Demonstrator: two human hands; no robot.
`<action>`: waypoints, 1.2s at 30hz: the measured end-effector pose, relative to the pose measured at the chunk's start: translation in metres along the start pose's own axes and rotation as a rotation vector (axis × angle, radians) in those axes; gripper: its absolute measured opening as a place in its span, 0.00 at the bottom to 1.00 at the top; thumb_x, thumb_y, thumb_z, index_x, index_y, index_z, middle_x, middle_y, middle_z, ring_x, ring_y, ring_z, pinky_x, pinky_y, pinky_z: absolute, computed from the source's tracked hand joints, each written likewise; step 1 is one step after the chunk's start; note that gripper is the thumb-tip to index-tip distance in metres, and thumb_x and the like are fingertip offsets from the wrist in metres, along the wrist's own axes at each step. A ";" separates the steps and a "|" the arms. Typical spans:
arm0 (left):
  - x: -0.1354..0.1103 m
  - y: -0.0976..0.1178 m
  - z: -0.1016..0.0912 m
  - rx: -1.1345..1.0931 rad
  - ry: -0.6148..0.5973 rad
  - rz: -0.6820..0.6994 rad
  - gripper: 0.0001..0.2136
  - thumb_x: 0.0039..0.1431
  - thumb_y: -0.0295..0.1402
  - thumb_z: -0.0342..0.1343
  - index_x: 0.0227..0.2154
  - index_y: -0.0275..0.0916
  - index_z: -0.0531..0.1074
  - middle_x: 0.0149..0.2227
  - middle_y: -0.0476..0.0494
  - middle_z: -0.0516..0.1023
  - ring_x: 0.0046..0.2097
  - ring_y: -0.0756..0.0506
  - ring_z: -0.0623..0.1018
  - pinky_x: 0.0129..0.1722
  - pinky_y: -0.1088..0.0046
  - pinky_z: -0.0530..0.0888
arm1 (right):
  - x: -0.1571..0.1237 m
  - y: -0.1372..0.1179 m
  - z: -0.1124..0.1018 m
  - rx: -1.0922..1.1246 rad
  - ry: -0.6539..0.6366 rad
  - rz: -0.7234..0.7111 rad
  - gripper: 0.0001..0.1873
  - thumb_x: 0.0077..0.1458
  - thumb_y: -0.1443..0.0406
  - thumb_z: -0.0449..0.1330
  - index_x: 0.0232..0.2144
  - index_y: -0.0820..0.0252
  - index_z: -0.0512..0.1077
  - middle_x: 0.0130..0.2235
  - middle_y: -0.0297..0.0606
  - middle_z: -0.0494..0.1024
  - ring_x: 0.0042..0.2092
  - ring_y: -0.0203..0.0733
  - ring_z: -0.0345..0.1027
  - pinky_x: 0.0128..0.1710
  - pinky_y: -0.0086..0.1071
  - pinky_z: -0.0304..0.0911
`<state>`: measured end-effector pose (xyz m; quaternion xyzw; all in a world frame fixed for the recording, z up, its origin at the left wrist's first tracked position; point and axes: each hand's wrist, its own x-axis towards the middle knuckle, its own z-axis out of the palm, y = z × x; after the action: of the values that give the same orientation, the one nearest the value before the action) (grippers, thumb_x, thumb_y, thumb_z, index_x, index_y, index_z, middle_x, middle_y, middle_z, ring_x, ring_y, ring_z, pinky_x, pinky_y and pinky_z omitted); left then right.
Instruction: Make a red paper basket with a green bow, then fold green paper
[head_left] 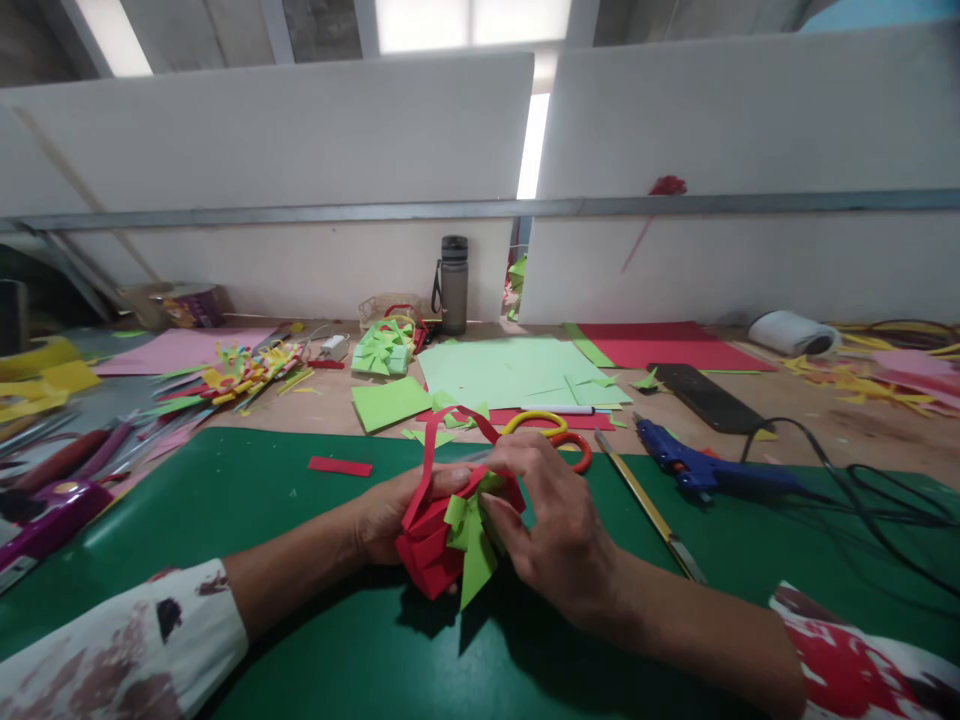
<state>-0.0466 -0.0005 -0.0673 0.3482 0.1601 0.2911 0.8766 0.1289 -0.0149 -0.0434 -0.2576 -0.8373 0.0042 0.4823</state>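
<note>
Around a small red paper basket [429, 560] with a strip handle, my left hand [386, 515] is closed, holding it above the green mat [300, 640]. A green paper bow [474, 550] with a long pointed tail sits against the basket's front. My right hand [562, 535] pinches the bow's right side between thumb and fingers; whether the bow is fixed to the basket cannot be seen. Just behind the right hand lie scissors [536, 420] with yellow and orange handles, partly covered. A red paper strip [339, 466] rests on the mat to the left.
On the right are a yellow craft knife [645, 495], a blue glue gun [705, 468] with its cable and a black phone [705, 397]. Paper sheets [510, 365] and a dark bottle [454, 285] stand behind. Tools and paper flowers [251, 370] crowd the left.
</note>
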 end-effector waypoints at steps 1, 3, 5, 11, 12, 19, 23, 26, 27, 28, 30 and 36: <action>0.000 0.000 -0.001 -0.007 -0.003 -0.006 0.11 0.58 0.36 0.56 0.37 0.32 0.73 0.32 0.41 0.78 0.31 0.46 0.79 0.32 0.72 0.75 | 0.001 0.000 0.000 -0.001 0.002 -0.018 0.08 0.53 0.76 0.53 0.35 0.63 0.65 0.36 0.43 0.68 0.41 0.44 0.63 0.40 0.38 0.64; 0.000 -0.001 -0.002 -0.021 -0.006 -0.016 0.10 0.57 0.36 0.57 0.36 0.33 0.72 0.32 0.42 0.78 0.31 0.46 0.79 0.31 0.71 0.75 | 0.003 -0.001 -0.001 -0.002 -0.006 -0.034 0.08 0.53 0.77 0.52 0.27 0.62 0.66 0.35 0.43 0.66 0.38 0.43 0.62 0.36 0.36 0.64; 0.001 -0.001 -0.003 -0.030 -0.006 -0.021 0.10 0.57 0.37 0.57 0.34 0.34 0.72 0.31 0.42 0.78 0.29 0.46 0.79 0.30 0.71 0.75 | 0.005 -0.002 -0.001 -0.010 -0.027 -0.047 0.11 0.54 0.77 0.51 0.23 0.63 0.66 0.33 0.42 0.65 0.37 0.42 0.61 0.34 0.36 0.63; 0.002 -0.001 -0.004 -0.047 0.008 -0.019 0.10 0.56 0.36 0.59 0.36 0.34 0.73 0.32 0.43 0.79 0.31 0.47 0.78 0.33 0.72 0.74 | 0.004 -0.004 -0.003 -0.017 -0.106 -0.055 0.11 0.54 0.77 0.50 0.29 0.66 0.71 0.35 0.45 0.66 0.39 0.45 0.60 0.37 0.40 0.63; 0.002 -0.001 -0.005 -0.048 0.010 -0.025 0.11 0.56 0.37 0.59 0.36 0.34 0.73 0.31 0.43 0.79 0.31 0.47 0.78 0.33 0.72 0.74 | 0.003 -0.004 -0.003 -0.011 -0.117 -0.056 0.11 0.54 0.77 0.50 0.30 0.66 0.71 0.35 0.45 0.66 0.40 0.45 0.60 0.37 0.40 0.63; -0.001 -0.001 -0.010 -0.047 0.032 -0.051 0.12 0.57 0.38 0.57 0.37 0.32 0.72 0.32 0.40 0.79 0.30 0.45 0.79 0.30 0.69 0.75 | 0.002 -0.002 -0.003 -0.025 -0.130 -0.088 0.09 0.55 0.75 0.52 0.33 0.65 0.72 0.37 0.46 0.68 0.41 0.46 0.62 0.42 0.42 0.64; -0.001 -0.001 -0.013 -0.025 0.022 -0.098 0.15 0.59 0.40 0.55 0.39 0.31 0.70 0.31 0.39 0.78 0.28 0.43 0.79 0.24 0.65 0.77 | 0.002 -0.001 -0.001 -0.048 -0.116 -0.089 0.10 0.56 0.74 0.52 0.31 0.64 0.73 0.36 0.45 0.69 0.41 0.45 0.63 0.41 0.41 0.64; 0.000 -0.001 -0.013 -0.014 0.009 -0.082 0.14 0.60 0.40 0.53 0.40 0.32 0.70 0.31 0.39 0.78 0.28 0.43 0.79 0.23 0.66 0.77 | 0.003 0.000 -0.002 -0.062 -0.118 -0.080 0.10 0.56 0.74 0.52 0.30 0.64 0.74 0.36 0.45 0.69 0.40 0.45 0.63 0.39 0.40 0.64; 0.000 -0.001 -0.012 -0.012 0.008 -0.068 0.14 0.60 0.39 0.53 0.41 0.32 0.70 0.31 0.39 0.78 0.28 0.43 0.79 0.23 0.66 0.77 | 0.003 0.000 -0.002 -0.066 -0.118 -0.078 0.10 0.56 0.74 0.52 0.30 0.65 0.74 0.36 0.45 0.69 0.40 0.45 0.63 0.39 0.40 0.64; 0.000 -0.001 -0.011 -0.010 0.007 -0.057 0.14 0.60 0.39 0.53 0.41 0.32 0.70 0.31 0.39 0.78 0.28 0.44 0.79 0.24 0.67 0.77 | 0.003 -0.001 -0.002 -0.067 -0.118 -0.080 0.10 0.56 0.74 0.52 0.29 0.65 0.74 0.36 0.45 0.69 0.40 0.45 0.63 0.39 0.40 0.64; 0.000 -0.001 -0.010 -0.001 0.004 -0.047 0.14 0.60 0.38 0.54 0.43 0.33 0.69 0.31 0.40 0.78 0.28 0.44 0.79 0.26 0.69 0.76 | 0.004 -0.001 -0.003 -0.072 -0.120 -0.082 0.11 0.56 0.74 0.52 0.28 0.65 0.74 0.36 0.45 0.69 0.40 0.45 0.63 0.40 0.41 0.64; -0.001 -0.002 -0.011 0.011 0.014 -0.044 0.17 0.61 0.39 0.52 0.48 0.33 0.67 0.32 0.38 0.77 0.28 0.44 0.79 0.27 0.69 0.76 | 0.004 -0.001 -0.002 -0.078 -0.125 -0.078 0.11 0.55 0.75 0.52 0.30 0.63 0.73 0.38 0.45 0.69 0.42 0.46 0.62 0.43 0.44 0.64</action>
<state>-0.0523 0.0033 -0.0763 0.3473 0.1754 0.2734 0.8797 0.1285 -0.0145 -0.0383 -0.2427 -0.8747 -0.0308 0.4183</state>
